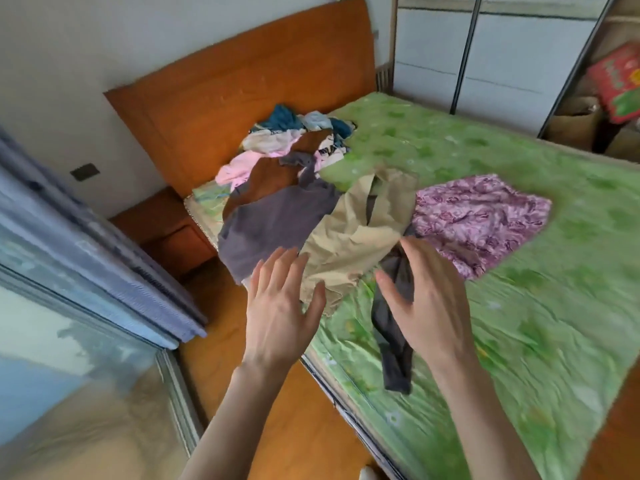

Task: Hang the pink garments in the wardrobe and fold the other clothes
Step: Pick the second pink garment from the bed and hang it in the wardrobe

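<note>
A heap of clothes lies on the green bed point(519, 306). A beige garment point(349, 233) lies crumpled in front, with a grey-purple garment point(273, 220) to its left and a dark grey garment point(394, 341) trailing toward the bed's edge. A pink-purple floral piece point(478, 220) lies flat to the right. Farther back are a brown garment point(270, 174), a light pink garment point(239, 168) and blue and white pieces point(287, 121). My left hand point(280, 306) hovers with straight fingers over the beige garment's edge. My right hand point(429, 299) is spread over the dark grey garment, holding nothing.
An orange wooden headboard point(242, 84) stands behind the heap, and a bedside cabinet point(166, 223) sits at its left. A window with a blue curtain point(86, 254) fills the left. The wardrobe's sliding doors point(502, 53) stand beyond the bed, with an open compartment point(606, 91) at right.
</note>
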`<state>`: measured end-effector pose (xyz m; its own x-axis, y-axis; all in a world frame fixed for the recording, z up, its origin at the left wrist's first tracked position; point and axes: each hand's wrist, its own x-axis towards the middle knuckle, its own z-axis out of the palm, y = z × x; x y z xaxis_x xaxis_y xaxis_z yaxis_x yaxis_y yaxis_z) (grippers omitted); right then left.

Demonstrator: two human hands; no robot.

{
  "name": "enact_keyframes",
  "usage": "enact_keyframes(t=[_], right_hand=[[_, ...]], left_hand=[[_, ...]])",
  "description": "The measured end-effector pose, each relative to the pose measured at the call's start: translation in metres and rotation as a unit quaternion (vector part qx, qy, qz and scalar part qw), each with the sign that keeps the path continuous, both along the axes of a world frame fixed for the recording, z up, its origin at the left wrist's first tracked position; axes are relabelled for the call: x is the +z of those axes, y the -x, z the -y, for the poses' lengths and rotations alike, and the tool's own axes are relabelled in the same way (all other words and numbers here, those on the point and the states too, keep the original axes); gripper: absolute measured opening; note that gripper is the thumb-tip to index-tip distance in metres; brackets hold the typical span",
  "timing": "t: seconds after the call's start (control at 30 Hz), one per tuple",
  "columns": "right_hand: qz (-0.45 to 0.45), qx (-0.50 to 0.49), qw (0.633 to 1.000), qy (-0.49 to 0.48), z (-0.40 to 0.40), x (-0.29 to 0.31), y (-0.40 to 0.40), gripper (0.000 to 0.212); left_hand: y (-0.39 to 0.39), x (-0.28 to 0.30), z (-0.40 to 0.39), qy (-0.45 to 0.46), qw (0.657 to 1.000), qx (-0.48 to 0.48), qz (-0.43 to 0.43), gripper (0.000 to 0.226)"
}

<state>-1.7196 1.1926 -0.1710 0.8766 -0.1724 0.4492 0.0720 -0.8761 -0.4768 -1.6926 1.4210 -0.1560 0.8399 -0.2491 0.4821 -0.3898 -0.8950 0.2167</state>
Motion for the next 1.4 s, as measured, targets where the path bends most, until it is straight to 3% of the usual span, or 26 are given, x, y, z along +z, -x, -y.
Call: enact_keyframes(t=[0.27,0.53,0.93,1.2,1.4], right_hand=[[-0.050,-0.107,0.992,0.038,0.021,-0.011,-0.037,0.065],[-0.047,-0.218,0.970,-0.096,-0.013,-0.002,-0.118,0.063],[-0.046,-0.353,0.934,-0.036,-0.022,0.005,-0.184,0.069],[-0.055,-0.386,0.917,-0.088,0.019,-0.024,-0.206,0.068],[-0.040,-0.396,0.886,-0.239,0.064,-0.046,-0.237,0.070]], left_hand=[[-0.108,-0.009,0.054,0.013,0.993,-0.115,0.016,0.044],[-0.232,-0.009,0.045,0.035,0.975,-0.214,0.055,0.044],[-0.346,-0.028,0.069,0.056,0.940,-0.335,0.031,0.047],[-0.376,-0.062,0.119,0.026,0.933,-0.358,-0.008,0.050],[-0.406,-0.076,0.168,0.017,0.930,-0.363,-0.052,0.046]])
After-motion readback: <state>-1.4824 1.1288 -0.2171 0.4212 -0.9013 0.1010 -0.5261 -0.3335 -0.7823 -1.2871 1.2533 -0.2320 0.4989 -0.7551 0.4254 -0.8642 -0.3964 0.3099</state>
